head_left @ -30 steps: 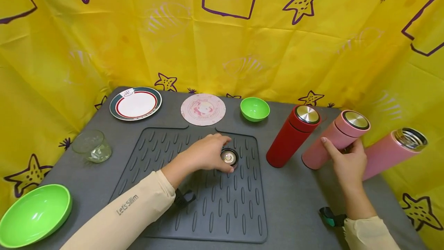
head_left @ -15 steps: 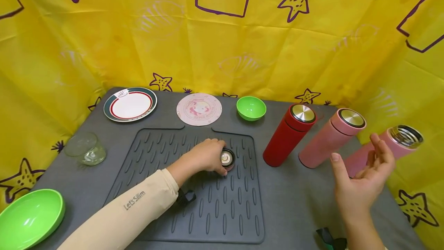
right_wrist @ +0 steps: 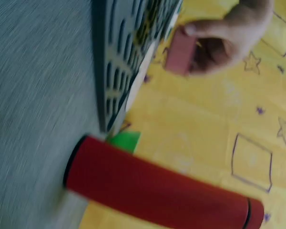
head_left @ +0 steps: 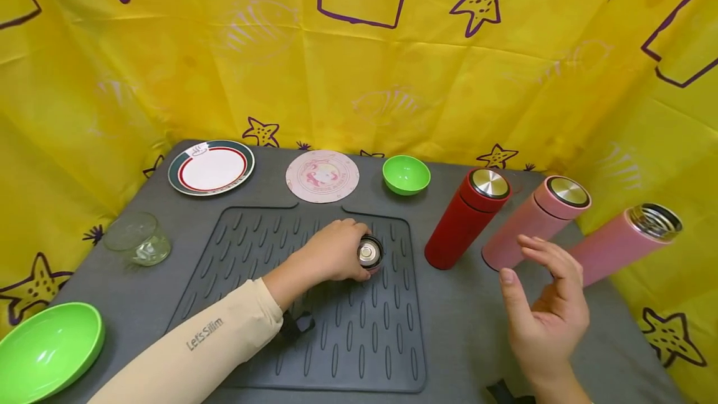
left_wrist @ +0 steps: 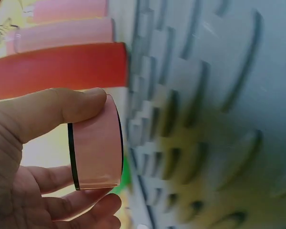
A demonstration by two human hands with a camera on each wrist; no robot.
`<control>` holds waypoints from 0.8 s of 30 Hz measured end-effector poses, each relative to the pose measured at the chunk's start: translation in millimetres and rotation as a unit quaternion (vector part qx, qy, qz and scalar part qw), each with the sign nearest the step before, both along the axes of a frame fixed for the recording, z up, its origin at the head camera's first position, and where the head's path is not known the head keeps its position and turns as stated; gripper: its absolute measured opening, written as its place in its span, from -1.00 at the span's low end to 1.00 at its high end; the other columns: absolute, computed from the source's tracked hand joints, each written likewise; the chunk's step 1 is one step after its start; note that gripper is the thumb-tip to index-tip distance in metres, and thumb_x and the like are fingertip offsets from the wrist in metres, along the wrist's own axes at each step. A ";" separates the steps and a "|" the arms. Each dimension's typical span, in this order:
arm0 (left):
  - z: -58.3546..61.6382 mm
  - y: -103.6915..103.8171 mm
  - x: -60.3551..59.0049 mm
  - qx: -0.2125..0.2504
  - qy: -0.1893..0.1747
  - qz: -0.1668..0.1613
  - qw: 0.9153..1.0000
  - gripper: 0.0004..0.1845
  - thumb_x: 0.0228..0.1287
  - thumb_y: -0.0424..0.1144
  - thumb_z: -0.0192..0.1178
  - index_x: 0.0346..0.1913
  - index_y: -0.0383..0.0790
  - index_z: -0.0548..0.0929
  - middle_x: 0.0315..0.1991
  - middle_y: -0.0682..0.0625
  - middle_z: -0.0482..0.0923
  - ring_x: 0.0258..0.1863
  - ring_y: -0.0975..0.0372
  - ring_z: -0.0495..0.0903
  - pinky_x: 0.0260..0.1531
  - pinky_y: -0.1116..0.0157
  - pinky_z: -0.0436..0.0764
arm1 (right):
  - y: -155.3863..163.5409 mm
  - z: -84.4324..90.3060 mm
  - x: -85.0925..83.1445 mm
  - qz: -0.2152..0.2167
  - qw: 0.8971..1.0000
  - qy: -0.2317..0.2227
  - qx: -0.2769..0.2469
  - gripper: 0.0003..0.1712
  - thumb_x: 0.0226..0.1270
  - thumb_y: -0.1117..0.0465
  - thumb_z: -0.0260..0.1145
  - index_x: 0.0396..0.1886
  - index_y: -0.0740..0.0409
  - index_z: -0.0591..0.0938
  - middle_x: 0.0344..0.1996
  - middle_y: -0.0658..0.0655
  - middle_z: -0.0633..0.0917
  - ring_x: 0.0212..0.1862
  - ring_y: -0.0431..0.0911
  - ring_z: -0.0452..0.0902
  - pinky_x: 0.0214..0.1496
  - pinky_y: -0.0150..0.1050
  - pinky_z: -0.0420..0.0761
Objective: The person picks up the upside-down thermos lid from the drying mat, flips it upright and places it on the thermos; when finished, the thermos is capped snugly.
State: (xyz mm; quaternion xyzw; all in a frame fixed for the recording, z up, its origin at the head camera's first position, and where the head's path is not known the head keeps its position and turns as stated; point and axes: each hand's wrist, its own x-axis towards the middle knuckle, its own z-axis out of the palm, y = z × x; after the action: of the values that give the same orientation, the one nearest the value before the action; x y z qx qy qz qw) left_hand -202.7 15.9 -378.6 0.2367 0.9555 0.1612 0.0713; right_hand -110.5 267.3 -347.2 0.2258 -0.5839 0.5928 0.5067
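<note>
My left hand [head_left: 335,250] holds a pink bottle lid [left_wrist: 96,148] between thumb and fingers, close over the dark drying mat [head_left: 387,354]. In the head view the lid's metal inner side faces up. My right hand [head_left: 546,310] holds nothing; its thumb and fingers are spread in a loose curve in front of the bottles. A lidded pink thermos [head_left: 518,235] stands just behind it, and an open pink thermos [head_left: 617,242] with a bare steel mouth is to its right. The red thermos [head_left: 462,223] with its lid on stands nearest the mat.
Along the back are a plate [head_left: 212,168] with a green rim, a round pink mat [head_left: 322,176] and a small green bowl [head_left: 406,175]. At the left stand a clear glass [head_left: 147,245] and a large green bowl [head_left: 50,351]. A yellow patterned cloth [head_left: 359,80] hangs behind the table.
My right hand has let go of the lidded pink thermos, pulled back towards me and drifted left. My left hand keeps holding the lid at nearly the same spot.
</note>
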 end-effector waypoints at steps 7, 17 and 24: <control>39.1 -1.5 32.1 0.059 0.036 -0.033 0.997 -0.26 -0.16 -0.03 0.56 0.17 -0.18 0.56 -0.11 0.02 0.49 -0.15 0.19 0.51 -0.12 0.23 0.55 | -19.4 -7.2 -1.0 0.061 0.981 -0.139 0.124 -0.68 0.03 0.61 0.35 -0.14 0.55 0.59 -0.14 0.34 0.65 -0.03 0.01 0.54 0.04 -0.27 0.43; 70.3 -5.0 70.1 0.129 0.102 -0.078 0.983 -0.28 -0.20 -0.19 0.57 0.15 -0.19 0.56 -0.10 0.04 0.45 -0.12 0.21 0.42 -0.11 0.30 0.54 | -52.9 -7.9 -4.4 0.174 0.857 -0.449 0.184 -0.65 0.25 0.23 0.42 0.03 0.14 0.62 -0.25 0.08 0.70 -0.19 -0.02 0.60 -0.16 -0.27 0.56; 70.8 -9.4 78.4 0.145 0.124 -0.082 0.978 -0.29 -0.20 -0.24 0.55 0.15 -0.16 0.55 -0.06 0.04 0.43 -0.07 0.18 0.39 -0.11 0.31 0.54 | -65.5 -6.1 -7.8 0.246 0.818 -0.500 0.140 -0.69 0.24 0.20 0.44 -0.06 0.21 0.65 -0.32 0.19 0.73 -0.26 0.05 0.66 -0.17 -0.21 0.64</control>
State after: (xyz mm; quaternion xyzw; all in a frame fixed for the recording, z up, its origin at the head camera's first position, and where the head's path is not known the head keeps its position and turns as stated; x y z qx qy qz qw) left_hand -124.3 6.4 -307.8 0.3399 0.9007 0.2613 -0.0698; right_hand -118.3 201.9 -353.3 0.1029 -0.7583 0.6414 -0.0548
